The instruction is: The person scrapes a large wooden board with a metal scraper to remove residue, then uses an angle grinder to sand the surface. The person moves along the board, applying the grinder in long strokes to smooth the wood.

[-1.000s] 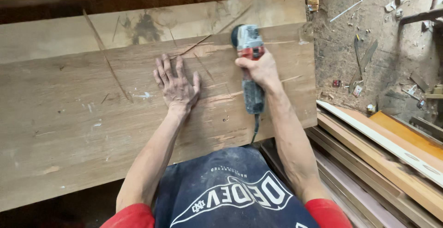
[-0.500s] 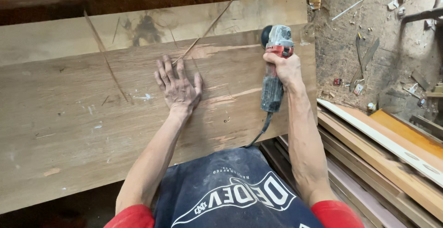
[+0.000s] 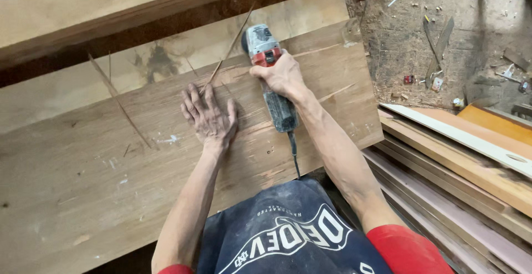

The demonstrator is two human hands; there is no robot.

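your right hand (image 3: 284, 76) is wrapped tight around the grinder (image 3: 270, 74), whose head sits on the far edge of the wide board (image 3: 83, 179) at twelve o'clock. at nine o'clock of it, your left hand (image 3: 210, 117) lies flat, fingers spread. stacked planks (image 3: 465, 168) lie at four o'clock.

Angle grinder (image 3: 270, 74): I see a grey body with a red collar, lying along the plank, head at the far edge, black cord toward me.
Wooden plank (image 3: 111, 179): wide, brown, flat, with pale scraped streaks near the grinder.
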